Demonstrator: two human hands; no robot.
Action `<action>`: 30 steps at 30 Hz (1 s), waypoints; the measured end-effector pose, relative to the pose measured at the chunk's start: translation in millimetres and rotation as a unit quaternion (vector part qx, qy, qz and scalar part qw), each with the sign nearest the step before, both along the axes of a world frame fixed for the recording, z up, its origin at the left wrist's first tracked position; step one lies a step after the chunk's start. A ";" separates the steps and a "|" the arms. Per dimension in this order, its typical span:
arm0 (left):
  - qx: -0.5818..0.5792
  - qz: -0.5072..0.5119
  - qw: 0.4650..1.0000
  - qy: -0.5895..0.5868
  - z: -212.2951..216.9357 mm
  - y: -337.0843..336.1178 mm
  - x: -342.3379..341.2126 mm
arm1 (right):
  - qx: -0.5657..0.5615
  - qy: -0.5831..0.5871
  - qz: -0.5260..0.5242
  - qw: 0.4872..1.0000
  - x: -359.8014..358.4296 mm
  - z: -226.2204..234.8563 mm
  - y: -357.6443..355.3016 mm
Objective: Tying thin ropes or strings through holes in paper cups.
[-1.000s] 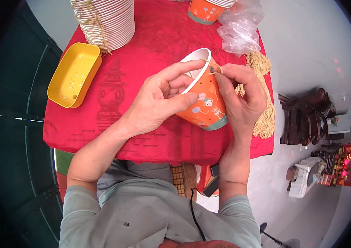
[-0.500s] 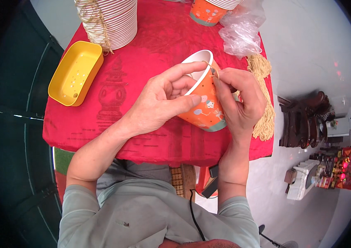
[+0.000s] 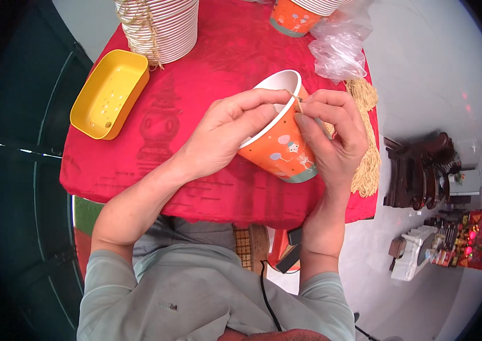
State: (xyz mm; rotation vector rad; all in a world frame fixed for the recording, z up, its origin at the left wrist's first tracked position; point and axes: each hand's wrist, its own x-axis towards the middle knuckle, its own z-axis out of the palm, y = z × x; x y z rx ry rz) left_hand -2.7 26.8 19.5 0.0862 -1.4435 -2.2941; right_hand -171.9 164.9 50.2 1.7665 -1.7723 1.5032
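Head view showed the left hand (image 3: 221,128) at the mouth of a tapered orange cup (image 3: 278,145) with a white rim and lining, pale cartoon figures, balloons and a grey-green base band. Its index finger stretched to the rim, its thumb lay within the mouth, and whether that grip was pressed together I cannot tell. The cup leaned between both hands over the desk's near part, mouth toward the upper left; contact with the cloth below was unclear. At its right rim, the right hand's (image 3: 337,128) grip pinched a thin tan twine (image 3: 298,101) between thumb and index finger.

Leftmost stood a dark green door (image 3: 11,187). Red patterned cloth (image 3: 224,68) covered the desk, carrying a yellow rectangular plastic tub (image 3: 99,85), a tall stack of white-rimmed cups (image 3: 173,31), more orange cups (image 3: 293,20), a crumpled clear plastic bag (image 3: 340,54) and a tan cord bundle (image 3: 368,159). Farther right sat dark wooden furniture (image 3: 414,179) on a pale floor.

Half a second earlier, the left thumb pressed the cup's orange outside; now it had moved inside the rim.
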 end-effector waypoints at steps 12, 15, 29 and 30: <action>-0.035 -0.006 0.999 -0.012 -1.2 -10.1 -0.8 | 0.015 -0.014 0.025 0.999 4.1 0.3 -0.9; -0.026 -0.021 0.999 -0.003 -4.1 -10.9 -1.1 | 0.019 0.007 0.031 0.999 3.4 0.7 -1.3; -0.013 -0.074 0.997 -0.006 -4.1 -17.5 1.1 | 0.010 0.009 0.040 0.999 5.5 -0.2 -4.0; -0.014 -0.075 0.997 -0.006 -3.3 -17.5 1.2 | 0.010 0.009 0.039 0.999 5.8 0.1 -3.9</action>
